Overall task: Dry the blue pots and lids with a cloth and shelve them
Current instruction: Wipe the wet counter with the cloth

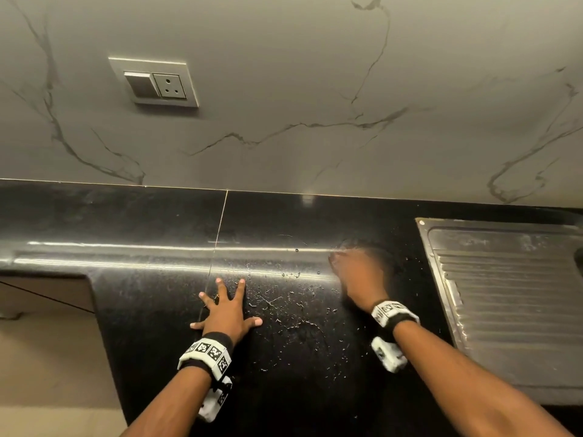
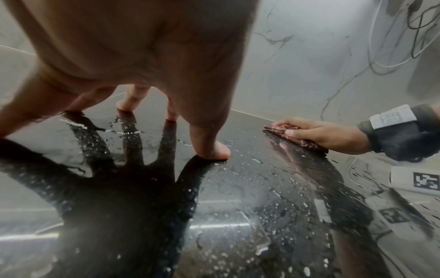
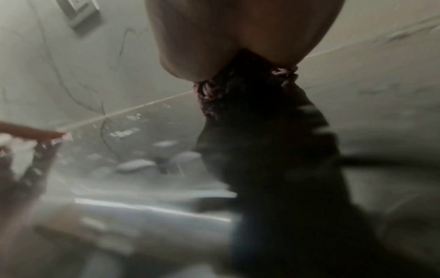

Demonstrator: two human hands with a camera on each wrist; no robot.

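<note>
Nearest the lens, left hand [image 1: 226, 313] spread flat on black countertop [image 1: 151, 298], fingers straight and splayed, fingertips [image 2: 215, 153] pressing the wet stone; probably a brace while the other arm works. Right hand [image 1: 359, 275] at about two o'clock from it, well apart, fingers curled down over a dark reddish cloth [image 2: 294, 138] and pressing it to the stone; blurred in the head view, so likely mid-wipe. Blue pots and lids nowhere in view, nor any shelf; judged from that, drying and shelving seemingly finished or paused, and counter cleanup in hand. Water droplets [image 1: 284, 305] scattered between the two hands and toward six o'clock of the cloth, not yet wiped. Room for sweeping: open stone from the cloth toward nine o'clock as far as the braced hand; marble wall [image 1: 299, 89] closing off twelve o'clock; steel draining board [image 1: 511, 294] bounding three o'clock, near the cloth; counter edge dropping away at nine o'clock beyond the left hand. Socket plate [image 1: 154, 83] high on the wall, clear of any splash risk.
</note>
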